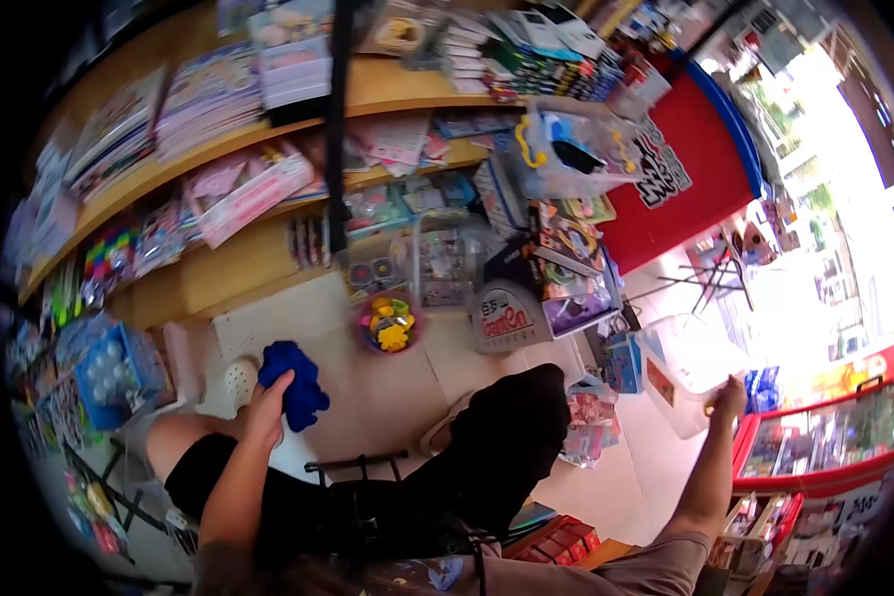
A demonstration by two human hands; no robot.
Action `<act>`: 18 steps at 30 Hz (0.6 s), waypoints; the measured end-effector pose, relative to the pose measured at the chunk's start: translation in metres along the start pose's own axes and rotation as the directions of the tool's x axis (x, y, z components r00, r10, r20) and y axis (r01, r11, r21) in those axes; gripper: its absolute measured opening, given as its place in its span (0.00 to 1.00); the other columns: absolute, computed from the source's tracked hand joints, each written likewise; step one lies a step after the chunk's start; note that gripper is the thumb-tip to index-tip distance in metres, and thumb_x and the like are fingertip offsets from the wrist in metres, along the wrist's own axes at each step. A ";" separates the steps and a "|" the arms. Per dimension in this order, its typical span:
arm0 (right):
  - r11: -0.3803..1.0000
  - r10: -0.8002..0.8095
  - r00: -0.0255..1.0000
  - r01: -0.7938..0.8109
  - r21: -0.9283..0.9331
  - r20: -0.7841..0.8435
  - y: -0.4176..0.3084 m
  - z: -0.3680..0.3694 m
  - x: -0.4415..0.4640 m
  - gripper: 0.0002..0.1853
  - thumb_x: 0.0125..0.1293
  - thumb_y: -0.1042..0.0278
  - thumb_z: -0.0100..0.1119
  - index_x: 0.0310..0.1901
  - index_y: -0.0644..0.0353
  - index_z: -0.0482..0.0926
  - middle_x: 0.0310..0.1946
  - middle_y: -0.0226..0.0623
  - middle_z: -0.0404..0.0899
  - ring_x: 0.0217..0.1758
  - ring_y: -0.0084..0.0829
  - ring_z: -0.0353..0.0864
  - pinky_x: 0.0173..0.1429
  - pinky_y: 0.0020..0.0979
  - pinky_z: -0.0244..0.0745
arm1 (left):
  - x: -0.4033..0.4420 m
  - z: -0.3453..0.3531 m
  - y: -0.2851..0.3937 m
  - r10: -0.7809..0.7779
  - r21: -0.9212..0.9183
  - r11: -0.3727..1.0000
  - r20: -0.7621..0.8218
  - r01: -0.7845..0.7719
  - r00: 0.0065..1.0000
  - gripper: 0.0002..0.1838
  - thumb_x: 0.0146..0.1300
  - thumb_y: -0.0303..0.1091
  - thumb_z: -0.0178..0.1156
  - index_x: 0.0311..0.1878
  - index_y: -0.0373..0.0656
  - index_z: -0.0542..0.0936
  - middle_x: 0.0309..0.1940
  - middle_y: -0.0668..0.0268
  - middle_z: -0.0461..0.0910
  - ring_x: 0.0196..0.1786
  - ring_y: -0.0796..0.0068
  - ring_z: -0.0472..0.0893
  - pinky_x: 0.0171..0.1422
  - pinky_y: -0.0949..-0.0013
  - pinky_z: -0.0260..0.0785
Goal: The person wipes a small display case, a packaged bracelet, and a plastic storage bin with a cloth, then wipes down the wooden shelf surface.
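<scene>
My left hand (265, 409) is closed on a crumpled blue cloth (294, 385), held over my left knee and above the tiled floor. Out to the right, my right hand (729, 397) grips the edge of a clear plastic box (677, 392). That box is tilted, and its inside looks washed out by bright light. Below and left of it lie pink plastic packets (592, 415). A pink bowl (360, 336) of yellow toys stands on the floor between my feet and the shelves.
Shelves (387, 87) full of books and packets run along the far side. A grey carton (512, 320), clear bins (445, 260) and a bin of toys (596, 179) crowd the middle. Left stands a blue basket (119, 382); right, a red-framed glass case (819, 447).
</scene>
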State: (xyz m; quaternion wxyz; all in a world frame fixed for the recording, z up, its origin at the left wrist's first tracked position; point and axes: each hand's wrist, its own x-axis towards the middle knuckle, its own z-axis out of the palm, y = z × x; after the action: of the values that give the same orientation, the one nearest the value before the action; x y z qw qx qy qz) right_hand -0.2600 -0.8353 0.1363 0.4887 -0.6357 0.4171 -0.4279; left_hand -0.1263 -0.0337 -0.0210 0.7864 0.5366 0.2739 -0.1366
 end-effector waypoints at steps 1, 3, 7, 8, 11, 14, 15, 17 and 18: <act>0.998 -0.002 1.000 0.003 0.061 -0.024 -0.008 0.002 0.007 0.06 0.57 0.68 0.55 0.24 0.54 0.71 0.17 0.23 0.64 0.21 0.19 0.63 0.24 0.26 0.58 | -0.004 -0.006 0.005 0.039 -0.035 0.999 0.015 -0.039 0.999 0.15 0.60 0.33 0.57 0.50 0.39 0.75 0.39 0.64 0.79 0.40 0.73 0.78 0.45 0.70 0.70; 0.977 -0.032 0.998 0.019 -0.210 -0.058 -0.082 0.022 -0.050 0.07 0.57 0.65 0.55 0.25 0.55 0.71 0.21 0.24 0.66 0.26 0.20 0.64 0.30 0.26 0.59 | -0.012 -0.019 0.020 0.086 -0.081 0.993 0.011 -0.085 0.996 0.17 0.59 0.34 0.58 0.51 0.39 0.75 0.40 0.64 0.79 0.41 0.72 0.78 0.46 0.70 0.70; 0.898 -0.422 0.887 0.437 -0.045 0.189 -0.102 0.011 0.005 0.11 0.59 0.60 0.53 0.35 0.59 0.75 0.24 0.27 0.69 0.27 0.22 0.66 0.32 0.25 0.63 | -0.023 -0.055 0.058 0.244 -0.359 0.897 -0.089 -0.259 0.966 0.19 0.60 0.34 0.57 0.53 0.39 0.73 0.44 0.63 0.78 0.46 0.70 0.77 0.51 0.69 0.69; 0.896 -0.439 0.872 0.442 0.037 0.217 -0.127 0.022 -0.014 0.13 0.59 0.59 0.53 0.38 0.60 0.75 0.25 0.27 0.70 0.28 0.21 0.67 0.33 0.25 0.65 | -0.027 -0.067 0.069 0.296 -0.405 0.855 -0.129 -0.322 0.947 0.19 0.60 0.34 0.56 0.54 0.39 0.72 0.46 0.63 0.77 0.49 0.70 0.76 0.54 0.69 0.68; 0.978 -0.147 0.915 0.078 0.192 0.376 -0.190 0.060 -0.055 0.15 0.59 0.59 0.53 0.43 0.59 0.74 0.23 0.27 0.70 0.26 0.18 0.71 0.27 0.23 0.67 | -0.034 -0.103 0.090 0.480 -0.469 0.696 -0.259 -0.543 0.838 0.22 0.63 0.41 0.53 0.57 0.40 0.70 0.51 0.63 0.75 0.55 0.69 0.73 0.60 0.66 0.63; 0.990 -0.114 0.809 0.045 0.133 0.577 -0.225 0.124 -0.136 0.11 0.59 0.59 0.52 0.38 0.57 0.74 0.18 0.23 0.67 0.15 0.18 0.66 0.19 0.20 0.62 | -0.047 -0.123 0.104 0.412 -0.559 0.589 -0.414 -0.584 0.812 0.27 0.64 0.52 0.46 0.59 0.41 0.67 0.54 0.65 0.72 0.57 0.68 0.71 0.63 0.64 0.60; 0.993 -0.087 0.802 0.022 0.117 0.591 -0.231 0.145 -0.161 0.10 0.60 0.60 0.51 0.37 0.57 0.74 0.17 0.23 0.66 0.15 0.18 0.65 0.18 0.19 0.61 | -0.048 -0.128 0.104 0.401 -0.580 0.571 -0.419 -0.580 0.814 0.27 0.64 0.52 0.46 0.59 0.41 0.67 0.54 0.64 0.72 0.57 0.68 0.71 0.62 0.64 0.61; 0.972 -0.107 0.710 -0.071 0.223 0.696 -0.226 0.189 -0.206 0.10 0.62 0.59 0.51 0.36 0.56 0.74 0.14 0.21 0.63 0.14 0.16 0.63 0.19 0.18 0.60 | -0.048 -0.133 0.102 0.382 -0.625 0.534 -0.422 -0.570 0.822 0.27 0.65 0.52 0.45 0.59 0.42 0.66 0.54 0.64 0.72 0.56 0.68 0.71 0.62 0.64 0.61; 0.982 -0.112 0.555 -0.066 0.178 0.824 -0.222 0.207 -0.225 0.10 0.62 0.57 0.52 0.35 0.54 0.74 0.15 0.21 0.63 0.15 0.15 0.62 0.19 0.18 0.59 | -0.046 -0.134 0.100 0.384 -0.665 0.504 -0.400 -0.552 0.832 0.25 0.65 0.51 0.44 0.57 0.42 0.68 0.51 0.64 0.74 0.54 0.68 0.73 0.60 0.64 0.63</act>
State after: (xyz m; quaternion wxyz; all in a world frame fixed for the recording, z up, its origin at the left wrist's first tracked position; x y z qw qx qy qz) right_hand -0.1025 -0.5286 0.2905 0.6795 -0.7184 0.0868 -0.1212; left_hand -0.1506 0.1246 0.0456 0.9108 0.2220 0.2262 0.2643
